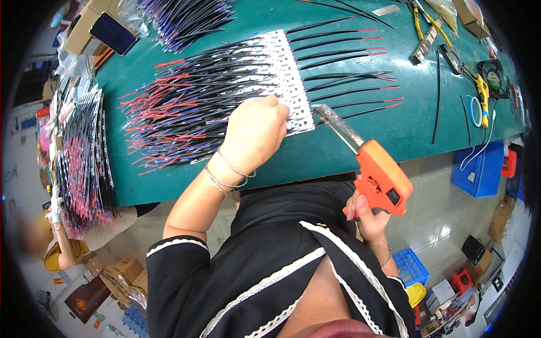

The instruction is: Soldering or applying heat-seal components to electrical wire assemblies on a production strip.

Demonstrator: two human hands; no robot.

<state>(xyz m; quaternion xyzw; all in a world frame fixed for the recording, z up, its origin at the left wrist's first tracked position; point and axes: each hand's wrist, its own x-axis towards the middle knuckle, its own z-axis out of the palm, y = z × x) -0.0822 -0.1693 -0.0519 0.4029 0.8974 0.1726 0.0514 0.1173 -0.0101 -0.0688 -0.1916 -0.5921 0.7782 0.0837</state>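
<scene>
My right hand (369, 218) grips the handle of an orange soldering gun (384, 176). The metal barrel of the gun slants up and left, its tip beside the right edge of a white circuit board panel (286, 66). My left hand (255, 132) is closed over the panel's near part; the fingertips and anything in them are hidden. Many black wires (208, 93) with red and blue ends lie in rows over the panel and off to its left. From its right edge, several sleeved black cables (344, 53) with red tips stretch out over the green table (270, 174).
A second wired panel (84, 158) hangs over the table's left edge, near another person's arm (65, 248). A wire bundle (183, 22) and a phone (114, 34) lie at the back. Yellow-handled pliers (418, 23), a small fan (492, 78) and a tape roll (475, 111) are at the right.
</scene>
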